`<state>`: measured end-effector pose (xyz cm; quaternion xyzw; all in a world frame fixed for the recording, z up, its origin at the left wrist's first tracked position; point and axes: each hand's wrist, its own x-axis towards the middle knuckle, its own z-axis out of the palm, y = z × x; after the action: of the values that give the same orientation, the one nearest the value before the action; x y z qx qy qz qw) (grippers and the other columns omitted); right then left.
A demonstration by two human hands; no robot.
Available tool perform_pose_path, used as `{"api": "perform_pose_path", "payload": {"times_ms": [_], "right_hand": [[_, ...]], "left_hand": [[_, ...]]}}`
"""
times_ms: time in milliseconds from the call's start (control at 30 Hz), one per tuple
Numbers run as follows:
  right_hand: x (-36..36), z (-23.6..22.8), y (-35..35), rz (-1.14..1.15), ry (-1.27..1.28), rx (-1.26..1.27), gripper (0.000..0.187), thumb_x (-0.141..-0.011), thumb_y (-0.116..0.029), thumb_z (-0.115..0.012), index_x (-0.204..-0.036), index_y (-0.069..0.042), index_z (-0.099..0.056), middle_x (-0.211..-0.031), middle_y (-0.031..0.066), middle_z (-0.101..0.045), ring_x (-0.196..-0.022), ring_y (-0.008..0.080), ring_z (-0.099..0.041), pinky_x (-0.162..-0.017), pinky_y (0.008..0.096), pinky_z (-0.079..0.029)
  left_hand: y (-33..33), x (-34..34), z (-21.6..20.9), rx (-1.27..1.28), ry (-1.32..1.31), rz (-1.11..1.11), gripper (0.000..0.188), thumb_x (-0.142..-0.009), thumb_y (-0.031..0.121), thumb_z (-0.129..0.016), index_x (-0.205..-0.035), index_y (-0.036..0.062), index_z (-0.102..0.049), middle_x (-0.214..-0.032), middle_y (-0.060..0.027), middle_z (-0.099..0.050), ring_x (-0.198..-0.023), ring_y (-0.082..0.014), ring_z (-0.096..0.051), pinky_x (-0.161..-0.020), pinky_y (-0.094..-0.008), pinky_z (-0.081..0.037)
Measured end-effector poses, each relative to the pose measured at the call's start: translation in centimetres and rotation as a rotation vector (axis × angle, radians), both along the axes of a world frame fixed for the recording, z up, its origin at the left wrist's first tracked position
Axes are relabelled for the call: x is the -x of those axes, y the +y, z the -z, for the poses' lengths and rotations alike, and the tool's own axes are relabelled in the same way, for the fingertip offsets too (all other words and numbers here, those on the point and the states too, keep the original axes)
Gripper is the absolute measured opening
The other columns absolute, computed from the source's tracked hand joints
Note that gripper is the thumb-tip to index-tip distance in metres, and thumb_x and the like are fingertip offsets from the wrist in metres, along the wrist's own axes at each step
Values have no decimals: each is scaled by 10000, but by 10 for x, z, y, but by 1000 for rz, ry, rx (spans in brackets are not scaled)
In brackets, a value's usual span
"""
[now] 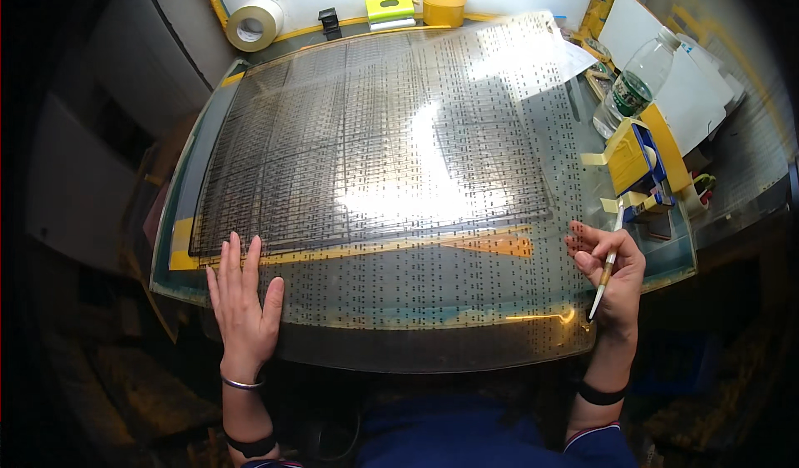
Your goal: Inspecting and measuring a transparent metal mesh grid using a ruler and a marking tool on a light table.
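Observation:
A large clear film sheet (pixel 374 297) printed with rows of small dark marks lies tilted over a dark-patterned panel (pixel 275 143) on the work table. My left hand (pixel 241 293) rests flat on the sheet's near left part, its fingers stretched out. At the sheet's near right edge is my right hand (pixel 620 272), with a slim white and tan pen-like tool (pixel 607 278) held across its palm, dark tip pointing down. My right thumb and index finger are by the sheet's edge; whether they grip it I cannot tell. Bright lamp glare hides part of the print.
Along the back stand a tape roll (pixel 254 25), a black clip (pixel 330 22), a yellow-green hole punch (pixel 390 7) and a yellow tub (pixel 444 7). At the right are a plastic bottle (pixel 637 89) and a blue tape dispenser (pixel 649 156). Yellow tape (pixel 185 247) borders the panel.

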<state>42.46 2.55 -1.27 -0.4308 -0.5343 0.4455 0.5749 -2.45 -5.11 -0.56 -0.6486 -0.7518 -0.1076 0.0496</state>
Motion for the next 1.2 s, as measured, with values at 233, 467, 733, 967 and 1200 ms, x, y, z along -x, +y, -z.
{"api": "perform_pose_path", "payload": {"times_ms": [233,467,733,967,1200], "right_hand": [[1,2,-2,-18,65,-50,226,-898,131,-643,-841,-52,-524,-1139,249,-694,-1025,260,-709,-904,417,-602],[2,2,-4,7,80,-101,276,-906,138,-628,-811,-69,-473,-1083,225,-706,-995,259,-715,-864,417,-619],[2,3,-3,1,105,-158,292,-908,158,-616,-806,-67,-461,-1073,219,-708,-998,272,-721,-850,428,-633],[2,5,-3,-5,103,-177,293,-910,156,-620,-809,-66,-457,-1083,225,-707,-1004,283,-726,-849,435,-638],[-1,7,-4,1,115,-174,297,-906,159,-623,-810,-64,-453,-1099,231,-699,-1009,293,-726,-858,437,-637]], "left_hand": [[-2,1,3,-16,5,-2,613,-1034,438,-460,-1554,118,-409,-1635,-181,-312,-1528,-354,-253,-1239,-554,-96],[-3,-1,4,-34,17,-7,602,-1029,418,-470,-1548,118,-421,-1631,-173,-325,-1527,-347,-261,-1238,-558,-107],[-3,0,6,-50,9,-10,590,-1027,411,-471,-1538,120,-437,-1625,-169,-338,-1524,-346,-270,-1239,-552,-113],[-2,0,6,-58,4,-5,584,-1030,407,-456,-1537,117,-439,-1627,-168,-337,-1523,-350,-269,-1240,-550,-106],[-2,0,7,-55,10,-10,585,-1030,409,-450,-1537,118,-439,-1627,-164,-338,-1525,-349,-266,-1242,-548,-106]]}}
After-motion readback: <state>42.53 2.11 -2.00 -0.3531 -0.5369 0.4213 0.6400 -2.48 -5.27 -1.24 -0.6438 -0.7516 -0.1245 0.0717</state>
